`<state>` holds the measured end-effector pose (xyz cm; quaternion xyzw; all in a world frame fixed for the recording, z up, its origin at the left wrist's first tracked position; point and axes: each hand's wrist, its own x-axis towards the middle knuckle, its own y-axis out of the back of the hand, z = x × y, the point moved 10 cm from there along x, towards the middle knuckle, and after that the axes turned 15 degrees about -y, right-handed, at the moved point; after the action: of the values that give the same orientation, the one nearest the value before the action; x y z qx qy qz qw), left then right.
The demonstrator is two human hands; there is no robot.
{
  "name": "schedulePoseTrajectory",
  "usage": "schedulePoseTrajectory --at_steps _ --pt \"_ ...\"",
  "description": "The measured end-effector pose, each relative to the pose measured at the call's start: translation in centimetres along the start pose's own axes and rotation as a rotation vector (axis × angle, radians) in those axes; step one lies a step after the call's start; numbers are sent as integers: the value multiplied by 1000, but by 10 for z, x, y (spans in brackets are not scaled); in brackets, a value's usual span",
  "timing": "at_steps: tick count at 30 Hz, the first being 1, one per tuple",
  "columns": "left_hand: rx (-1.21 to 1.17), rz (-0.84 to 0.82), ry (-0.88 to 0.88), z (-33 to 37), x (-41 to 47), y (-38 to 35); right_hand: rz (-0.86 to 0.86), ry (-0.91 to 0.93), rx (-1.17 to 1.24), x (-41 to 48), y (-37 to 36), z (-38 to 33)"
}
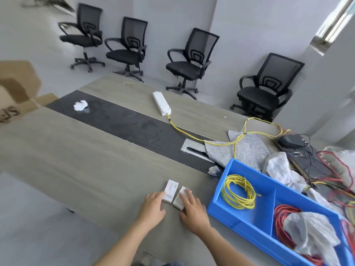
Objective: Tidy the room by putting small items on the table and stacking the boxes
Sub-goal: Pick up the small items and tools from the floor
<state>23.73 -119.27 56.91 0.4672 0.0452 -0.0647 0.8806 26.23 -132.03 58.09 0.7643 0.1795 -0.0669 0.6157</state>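
My left hand (pixel 151 206) lies flat near the table's front edge, fingers straight and close together, their tips touching the near left side of the left white box (pixel 171 191). My right hand (pixel 192 210) is spread, its fingers lying flat on top of the right white box (pixel 179 199) and its thumb out beside the near corner. Neither hand curls round anything. The two small boxes lie side by side on the table, almost touching and angled slightly apart.

Just right of my right hand sits a blue divided bin (pixel 240 227). A yellow wire coil (pixel 238 192) lies in its far compartment. Red wire (pixel 282 217) lies under crumpled plastic wrap (pixel 311 233) in the near one. Beyond the bin I see a grey foam sheet (pixel 247 150), a small wad of tissue (pixel 213 170) and a tangle of cables around a black device (pixel 290 141).

The table (pixel 76 150) is pale wood grain with a dark centre strip (pixel 124 120) holding a metal cable hatch (pixel 192 148). On the strip's far end rests a larger crumpled tissue (pixel 80 105). A white oblong unit (pixel 161 103) trailing yellow leads lies past the strip.

Four black mesh office chairs (pixel 190 60) line the pale wall. An open cardboard box (pixel 17 87) stands off the table's left end on the grey floor (pixel 28 217).
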Motion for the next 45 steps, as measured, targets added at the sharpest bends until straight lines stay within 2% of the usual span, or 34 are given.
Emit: schedulePoseTrajectory --at_steps 5,9,14,19,21,24,28,30,33,36,39,42,45 --pt "-26 179 247 -15 -78 2 66 64 78 -35 -2 0" --pt "-205 300 454 -30 -171 -10 3 300 299 -78 -17 -40" --pt "-494 476 769 -52 -280 -38 -18 587 384 -140 -41 -90" --pt "-610 683 952 -65 -379 -54 -118 689 197 -200 -79 -121" --pt "-668 737 954 -66 -400 -56 -211 672 142 -210 -91 -131" --pt "-670 750 929 -65 -446 -61 -245 634 155 -237 -111 -150" --pt "-664 864 1020 -69 -578 -77 -387 673 89 -330 -178 -191" --pt "-702 1019 1147 -68 -666 -89 -464 743 30 -395 -217 -210" --pt "-746 1361 1319 -58 -790 -106 -553 928 -86 -490 -269 -235" --pt "-803 1605 1435 -39 -872 -129 -606 1069 -232 -554 -302 -249" --pt "-899 1641 1479 -26 -896 -160 -597 1114 -292 -585 -315 -262" --pt "-1046 1581 1494 -29 -889 -191 -597 1163 -340 -603 -326 -269" --pt "-1051 1594 1539 -39 -900 -195 -615 1174 -400 -608 -338 -275"
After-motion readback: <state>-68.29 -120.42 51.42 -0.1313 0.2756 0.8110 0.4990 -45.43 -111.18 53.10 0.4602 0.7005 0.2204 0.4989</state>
